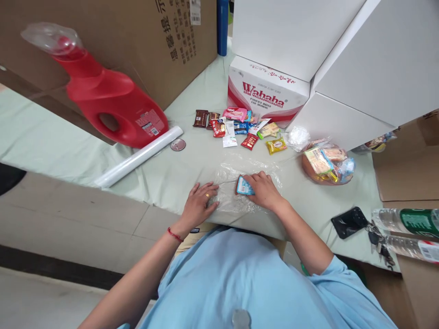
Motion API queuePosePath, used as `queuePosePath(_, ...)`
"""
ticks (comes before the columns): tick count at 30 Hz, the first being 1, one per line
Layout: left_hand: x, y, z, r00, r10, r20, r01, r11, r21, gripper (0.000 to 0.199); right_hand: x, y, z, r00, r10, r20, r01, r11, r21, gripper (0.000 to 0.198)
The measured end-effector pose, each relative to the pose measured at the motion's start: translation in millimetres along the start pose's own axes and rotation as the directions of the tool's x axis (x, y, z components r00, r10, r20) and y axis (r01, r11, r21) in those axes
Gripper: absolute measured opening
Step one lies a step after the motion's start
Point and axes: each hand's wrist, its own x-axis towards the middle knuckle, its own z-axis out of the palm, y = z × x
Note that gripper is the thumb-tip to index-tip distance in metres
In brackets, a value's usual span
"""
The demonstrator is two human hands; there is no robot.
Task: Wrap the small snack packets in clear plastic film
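A sheet of clear plastic film (pixel 228 201) lies crinkled on the pale green cloth in front of me. On it is a small blue-and-brown snack packet (pixel 244 185), gripped at its right side by my right hand (pixel 265 191). My left hand (pixel 201 199) rests at the film's left edge, palm down with fingers spread and nothing in it. Beyond the film lie several loose wrapped snacks, among them a yellow packet (pixel 276 145), a red packet (pixel 249 141) and a pink packet (pixel 235 113).
A white roll (pixel 142 156) and a round metal disc (pixel 178 145) lie left, near a red jug (pixel 116 105). A Wahaha carton (pixel 267 91) stands behind. At right are a bowl of snacks (pixel 325 176), crumpled plastic (pixel 297 138), a phone (pixel 349 222), keys (pixel 380 242) and bottles (pixel 418 221).
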Motion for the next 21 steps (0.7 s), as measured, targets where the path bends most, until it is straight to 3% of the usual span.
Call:
queuePosePath(4,-1,1,2,1.0,0.02,0.024,-0.021,0.998,0.051,0.045,-4,3,-2,1.0,0.028,0.007,-0.028,0.999,0.031,0.073)
queuePosePath(14,-10,-4,-1,0.991,0.082,0.106,-0.089,0.994,0.062,0.057,-13,8,4,1.0,-0.006,-0.003,0.007,1.0,0.013,0.076)
queuePosePath(18,-13,-13,-9,0.975,0.142,0.171,-0.145,0.989,0.003,0.065,-39,22,10,0.983,-0.031,-0.181,0.059,0.986,0.155,0.07)
queuePosePath(21,-13,-13,-11,0.974,0.136,0.18,-0.142,0.99,0.019,0.072,-71,27,22,0.915,-0.031,-0.403,0.147,0.954,0.261,0.059)
